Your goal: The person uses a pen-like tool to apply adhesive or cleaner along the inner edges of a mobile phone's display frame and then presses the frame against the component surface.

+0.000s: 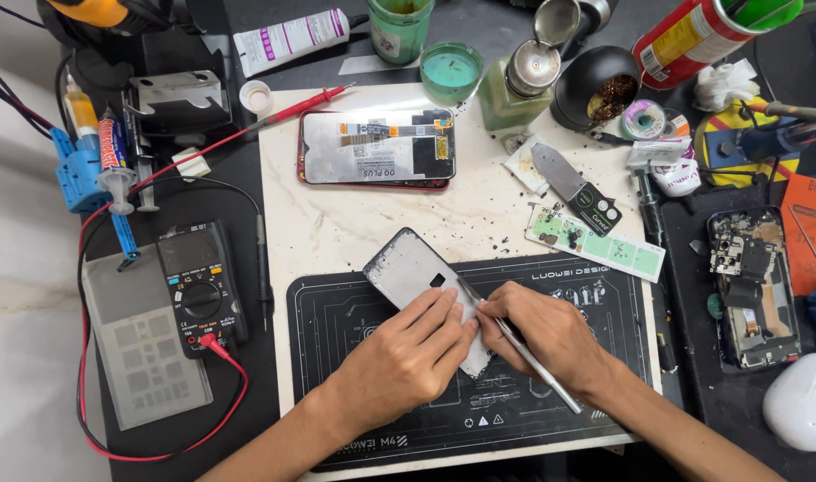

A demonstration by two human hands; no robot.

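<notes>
A grey phone frame [406, 266] lies tilted on the black work mat [337, 312]. My left hand [408, 353] presses flat on the frame's lower part, fingers together. My right hand [551, 337] grips a thin metal tool [535, 364] like a pen. The tool's tip touches the frame near a small dark cutout [437, 280]. My hands hide the frame's lower end.
A phone screen assembly [377, 147] lies face down on the white board behind. A black multimeter [201, 287] with red leads sits left. An opened phone [754, 286], small bottles, a solder wick pot [595, 87] and a white pod [805, 402] crowd the right.
</notes>
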